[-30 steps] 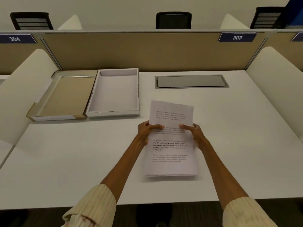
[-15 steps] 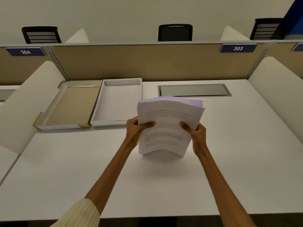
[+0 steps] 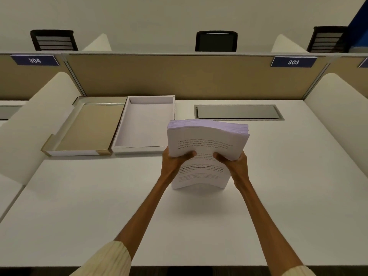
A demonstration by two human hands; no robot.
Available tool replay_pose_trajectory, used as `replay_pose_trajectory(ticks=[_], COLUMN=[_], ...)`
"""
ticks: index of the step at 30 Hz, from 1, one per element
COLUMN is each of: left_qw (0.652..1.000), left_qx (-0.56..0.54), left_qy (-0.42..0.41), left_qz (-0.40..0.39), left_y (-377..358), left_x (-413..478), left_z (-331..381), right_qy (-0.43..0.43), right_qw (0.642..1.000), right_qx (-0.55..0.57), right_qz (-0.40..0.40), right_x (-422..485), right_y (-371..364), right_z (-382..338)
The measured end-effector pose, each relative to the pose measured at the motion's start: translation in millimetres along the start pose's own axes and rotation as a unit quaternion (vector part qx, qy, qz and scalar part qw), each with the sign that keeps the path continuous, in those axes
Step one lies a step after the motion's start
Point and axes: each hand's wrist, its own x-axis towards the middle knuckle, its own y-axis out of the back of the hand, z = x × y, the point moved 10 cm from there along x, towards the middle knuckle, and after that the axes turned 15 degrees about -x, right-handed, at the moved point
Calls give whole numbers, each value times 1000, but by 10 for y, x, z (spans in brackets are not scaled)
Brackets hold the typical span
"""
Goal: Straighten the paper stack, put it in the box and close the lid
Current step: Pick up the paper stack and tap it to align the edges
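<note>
Hands, two: left hand [image 3: 175, 161] and right hand [image 3: 232, 163] grip one paper stack [image 3: 207, 144]; one open box [image 3: 144, 124] sits near the desk's [image 3: 79, 206] back edge.

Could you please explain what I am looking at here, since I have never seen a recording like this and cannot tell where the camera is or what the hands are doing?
There is no machine here: these are a person's two bare hands, filmed by one wide-angle camera worn on the head, looking forward and down. That is why the arms reach in from the bottom edge.

The left hand and right hand each have a grip on a side of a thick paper stack, holding it nearly upright with its lower edge at or just above the white desk; the sheets bow a little.

Further back on the left lies an open white box, with nothing in it. Its lid lies beside it, inside facing up. A grey metal cover is set into the desk behind the stack.
</note>
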Motion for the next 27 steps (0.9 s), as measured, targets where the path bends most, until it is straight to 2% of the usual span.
replay_pose_trajectory(ticks=[6, 14, 27], left_qw=[1000, 999, 990], left_qx=[15, 35, 94], left_qy=[-21, -3, 57], left_qz=[1, 0, 93], left_y=[22, 216, 328], left_x=[46, 63, 359], left_z=[27, -187, -33], right_qy=[-41, -41, -89], right_qw=[998, 999, 995], right_qx=[12, 0, -43], right_qz=[34, 14, -16], right_x=[-22, -48, 497], right_y=[-8, -107, -209], right_z=[83, 146, 13])
